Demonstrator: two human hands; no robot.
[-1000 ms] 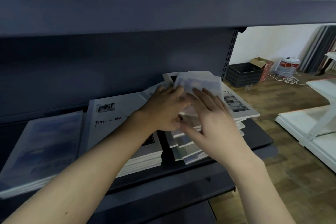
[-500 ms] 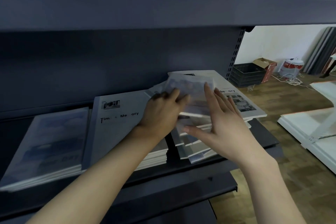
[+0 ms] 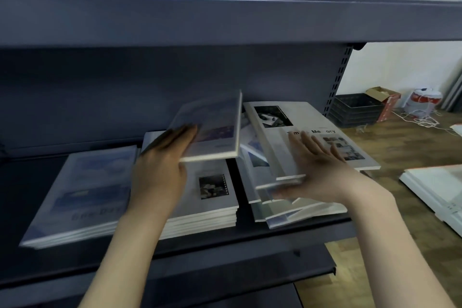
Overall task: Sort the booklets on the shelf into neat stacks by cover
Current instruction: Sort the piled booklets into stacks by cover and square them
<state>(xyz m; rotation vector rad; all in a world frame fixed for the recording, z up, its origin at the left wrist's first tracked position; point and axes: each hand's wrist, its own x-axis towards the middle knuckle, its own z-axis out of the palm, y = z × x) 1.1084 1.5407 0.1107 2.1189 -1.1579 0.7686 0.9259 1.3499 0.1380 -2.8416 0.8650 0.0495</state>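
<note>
My left hand (image 3: 162, 162) grips a blue-covered booklet (image 3: 212, 130) and holds it tilted in the air above the middle stack. That middle stack (image 3: 207, 197) has white covers with a black photo. A neat stack of blue-covered booklets (image 3: 85, 192) lies to its left. On the right sits a messy pile (image 3: 280, 205) of mixed booklets, topped by a white "Memory" booklet (image 3: 310, 120). My right hand (image 3: 317, 170) rests flat on that pile, fingers straight. All lie on the dark grey shelf (image 3: 225, 240).
An upper shelf (image 3: 225, 17) hangs close overhead. The shelf's back panel stands behind the stacks. To the right, on the wooden floor, are a black crate (image 3: 357, 110), a cardboard box, a white bucket with cord, and white panels (image 3: 437, 187).
My left hand has pulled the blue booklet off the right pile and lifted it leftward over the middle stack. My right hand stays on the pile, which now shows the white cover.
</note>
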